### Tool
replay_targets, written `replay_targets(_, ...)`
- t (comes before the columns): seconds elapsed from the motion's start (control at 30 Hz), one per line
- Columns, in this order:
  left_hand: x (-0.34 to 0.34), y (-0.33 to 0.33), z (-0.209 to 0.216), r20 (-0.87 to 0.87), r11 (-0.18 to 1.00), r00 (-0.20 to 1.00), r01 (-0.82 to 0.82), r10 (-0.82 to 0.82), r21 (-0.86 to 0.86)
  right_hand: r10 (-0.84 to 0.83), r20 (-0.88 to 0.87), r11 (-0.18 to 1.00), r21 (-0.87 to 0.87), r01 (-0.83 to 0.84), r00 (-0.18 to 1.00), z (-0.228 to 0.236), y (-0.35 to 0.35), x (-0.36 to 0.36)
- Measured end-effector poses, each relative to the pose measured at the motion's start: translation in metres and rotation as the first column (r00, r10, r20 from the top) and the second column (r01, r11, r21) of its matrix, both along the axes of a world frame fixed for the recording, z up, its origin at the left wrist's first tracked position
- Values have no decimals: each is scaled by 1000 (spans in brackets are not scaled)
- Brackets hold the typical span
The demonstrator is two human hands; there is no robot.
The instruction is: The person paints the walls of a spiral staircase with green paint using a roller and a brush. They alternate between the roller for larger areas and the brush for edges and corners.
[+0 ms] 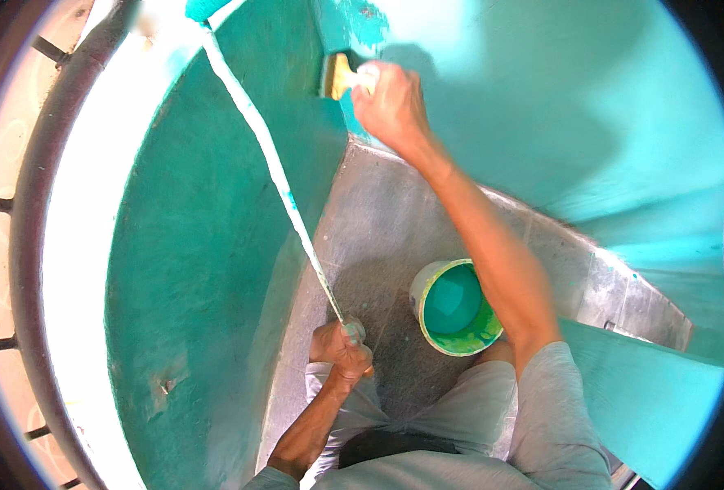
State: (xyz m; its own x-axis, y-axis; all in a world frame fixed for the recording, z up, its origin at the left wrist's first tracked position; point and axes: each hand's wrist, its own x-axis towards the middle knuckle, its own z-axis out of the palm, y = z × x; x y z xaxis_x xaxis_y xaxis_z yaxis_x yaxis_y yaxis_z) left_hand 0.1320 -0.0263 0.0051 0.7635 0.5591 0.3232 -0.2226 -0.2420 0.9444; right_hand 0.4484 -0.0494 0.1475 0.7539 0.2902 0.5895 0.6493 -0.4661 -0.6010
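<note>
Grey shirt cloth (427,474) lies at bottom centre, the right hand (395,106) grips a paintbrush (341,77) at upper centre, the left hand (347,353) clasps a white pole (273,163) below centre, a paint bucket (418,294) standing right of centre.

A grey shirt (427,472) with elbow-length sleeves (554,408) is worn above pale grey shorts (460,404).
</note>
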Motion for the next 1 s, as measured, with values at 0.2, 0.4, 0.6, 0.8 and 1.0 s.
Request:
replay_targets(0.2, -4, -2, -6, 20, 999, 1000, -23, 22, 36, 47, 51, 956, 287, -60, 998, 75, -22, -2)
replay_targets(0.4, -10, 0, -3, 21, 999, 1000, -1, 0, 33, 394, -279, 595, 804, -12, 876, 63, -20, -36)
replay_targets(0.6, -11, 1, 2, -29, 997, 1000, 1, 1, 73, 617, -505, 571, 815, 98, 603, -29, -21, -20)
replay_targets(0.8, -16, 11, 3, -41, 994, 996, 83, -81, 64, 492, -456, 640, 767, 47, 742, -7, -40, -30)
replay_targets(1.0, -5, 12, 12, 38, 981, 999, -1, -7, 195, 702, -403, 473, 880, 37, 587, 27, -23, -19)
